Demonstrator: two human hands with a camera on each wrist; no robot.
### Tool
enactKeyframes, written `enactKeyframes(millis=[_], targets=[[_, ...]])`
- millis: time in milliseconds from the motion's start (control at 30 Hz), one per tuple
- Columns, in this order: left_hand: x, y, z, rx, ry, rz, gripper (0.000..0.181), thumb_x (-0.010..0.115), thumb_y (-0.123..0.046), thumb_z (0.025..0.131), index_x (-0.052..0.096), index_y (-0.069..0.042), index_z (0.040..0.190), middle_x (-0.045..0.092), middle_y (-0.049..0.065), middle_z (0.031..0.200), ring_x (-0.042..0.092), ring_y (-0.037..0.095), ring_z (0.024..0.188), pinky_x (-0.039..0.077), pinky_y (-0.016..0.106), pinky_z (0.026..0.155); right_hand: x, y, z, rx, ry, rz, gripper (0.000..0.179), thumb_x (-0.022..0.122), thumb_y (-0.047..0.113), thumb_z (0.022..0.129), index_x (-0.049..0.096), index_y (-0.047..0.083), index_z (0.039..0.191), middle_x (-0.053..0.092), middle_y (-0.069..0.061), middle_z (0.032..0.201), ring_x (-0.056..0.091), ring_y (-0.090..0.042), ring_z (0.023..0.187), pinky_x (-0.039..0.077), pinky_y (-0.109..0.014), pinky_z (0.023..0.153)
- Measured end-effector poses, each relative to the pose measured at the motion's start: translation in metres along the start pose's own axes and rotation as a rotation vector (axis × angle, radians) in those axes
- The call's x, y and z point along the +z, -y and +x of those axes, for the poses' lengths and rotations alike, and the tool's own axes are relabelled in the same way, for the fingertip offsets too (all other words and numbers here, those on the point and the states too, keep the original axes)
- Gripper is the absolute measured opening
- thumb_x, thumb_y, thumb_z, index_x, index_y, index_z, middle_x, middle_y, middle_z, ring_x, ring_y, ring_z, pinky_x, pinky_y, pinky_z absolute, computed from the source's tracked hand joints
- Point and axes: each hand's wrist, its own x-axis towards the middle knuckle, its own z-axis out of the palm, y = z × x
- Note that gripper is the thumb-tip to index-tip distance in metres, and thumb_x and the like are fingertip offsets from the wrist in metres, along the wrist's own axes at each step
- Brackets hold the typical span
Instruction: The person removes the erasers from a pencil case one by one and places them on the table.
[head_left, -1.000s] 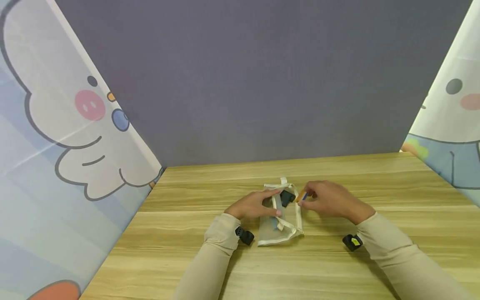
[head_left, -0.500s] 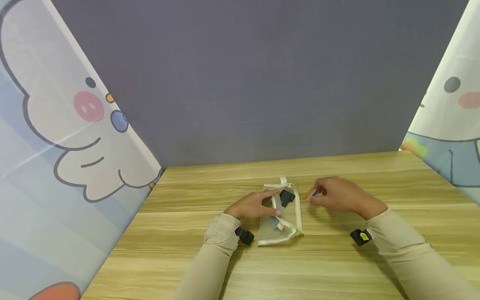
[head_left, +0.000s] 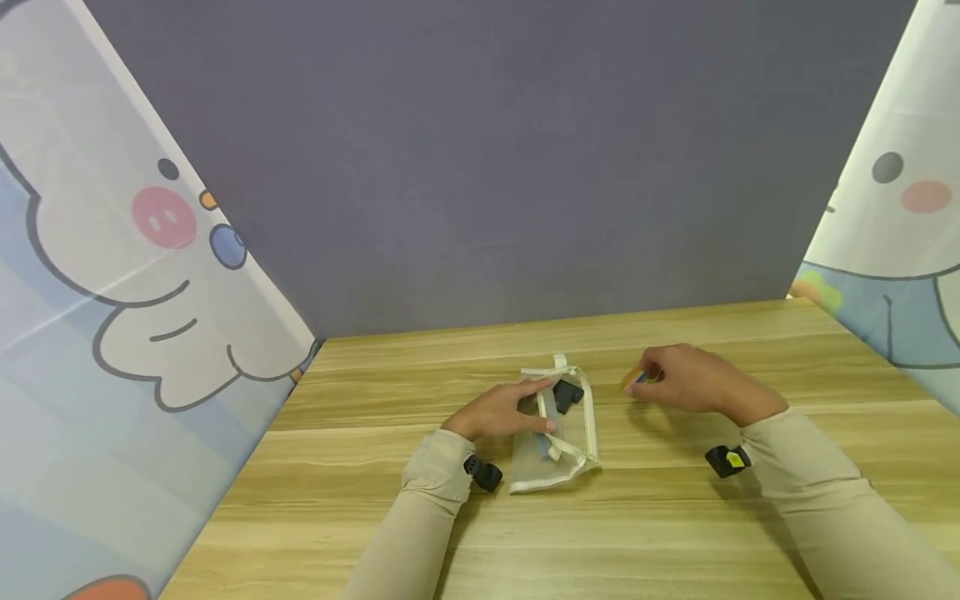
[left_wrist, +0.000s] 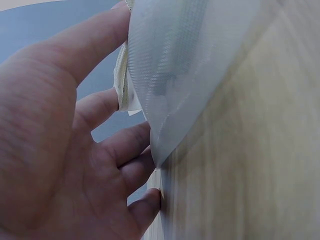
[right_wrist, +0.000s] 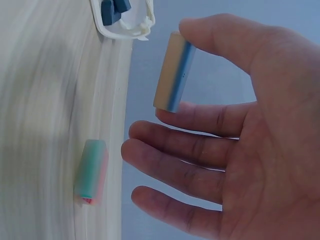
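Observation:
A see-through mesh pouch (head_left: pixel 589 421) with white zip edging lies gaping on the table in the head view. My left hand (head_left: pixel 498 411) rests on its left side, thumb and index finger spread at the opening. In the left wrist view these fingers touch the edge of the mesh (left_wrist: pixel 170 127). Inside the pouch sit a dark blocky piece (head_left: pixel 567 395) and a light blue piece (head_left: pixel 542 446). Right of the pouch, my right hand (head_left: pixel 690 379) pinches an orange-and-blue eraser (right_wrist: pixel 173 72) between thumb and index finger, the other fingers loosely extended.
On the table (head_left: pixel 360 517), a green-and-pink bar (right_wrist: pixel 91 170) lies by my right hand in the right wrist view; the hand hides it from the head view. A grey panel (head_left: pixel 480 167) stands behind the table, with cartoon-printed cloths (head_left: pixel 150 333) at both sides.
My right hand has moved right and slightly back, away from the pouch, with the eraser still pinched. The left hand stays at the pouch; the head view shifts slightly.

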Motion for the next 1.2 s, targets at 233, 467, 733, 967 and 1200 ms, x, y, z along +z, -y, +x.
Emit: enactKeyframes(millis=[233, 467, 733, 967, 1200], targets=[[-0.001, 0.000, 0.000, 0.001, -0.003, 0.003, 0.080, 0.069, -0.055, 0.091, 0.033, -0.033, 0.158, 0.027, -0.010, 0.161, 0.017, 0.019, 0.150, 0.025, 0.046, 0.118, -0.003, -0.006, -0.001, 0.010, -0.008, 0.006, 0.034, 0.071, 0.047, 0.092, 0.070, 0.013, 0.099, 0.069, 0.005, 0.091, 0.063, -0.010, 0.079, 0.053, -0.038, 0.071], [-0.001, -0.001, 0.000, -0.003, 0.009, 0.002, 0.079, 0.068, -0.055, 0.091, 0.032, -0.034, 0.158, 0.026, -0.009, 0.162, 0.016, 0.020, 0.151, 0.026, 0.047, 0.118, -0.003, -0.013, -0.003, 0.038, 0.016, 0.019, 0.037, 0.070, 0.047, 0.093, 0.070, 0.011, 0.103, 0.069, 0.003, 0.092, 0.062, -0.010, 0.079, 0.052, -0.038, 0.071], [0.000, -0.004, -0.002, -0.001, 0.002, -0.008, 0.078, 0.069, -0.054, 0.092, 0.034, -0.033, 0.158, 0.028, -0.008, 0.161, 0.018, 0.020, 0.150, 0.026, 0.047, 0.117, -0.001, -0.017, -0.003, 0.028, 0.027, 0.010, 0.038, 0.070, 0.045, 0.092, 0.069, 0.009, 0.104, 0.068, 0.000, 0.094, 0.064, -0.017, 0.085, 0.053, -0.044, 0.074], [0.001, -0.004, -0.001, -0.002, 0.001, -0.014, 0.077, 0.069, -0.052, 0.092, 0.034, -0.034, 0.158, 0.027, -0.007, 0.162, 0.018, 0.021, 0.151, 0.027, 0.047, 0.117, 0.002, -0.021, -0.003, 0.028, 0.055, 0.018, 0.035, 0.072, 0.042, 0.092, 0.069, 0.009, 0.104, 0.069, 0.001, 0.095, 0.065, -0.018, 0.087, 0.053, -0.046, 0.077], [0.000, -0.003, -0.003, -0.009, -0.003, -0.012, 0.077, 0.068, -0.054, 0.092, 0.033, -0.034, 0.158, 0.027, -0.009, 0.161, 0.018, 0.021, 0.151, 0.027, 0.048, 0.117, 0.002, -0.023, -0.001, 0.026, 0.064, 0.027, 0.035, 0.071, 0.040, 0.092, 0.068, 0.008, 0.105, 0.070, 0.000, 0.097, 0.066, -0.020, 0.089, 0.053, -0.047, 0.079]])
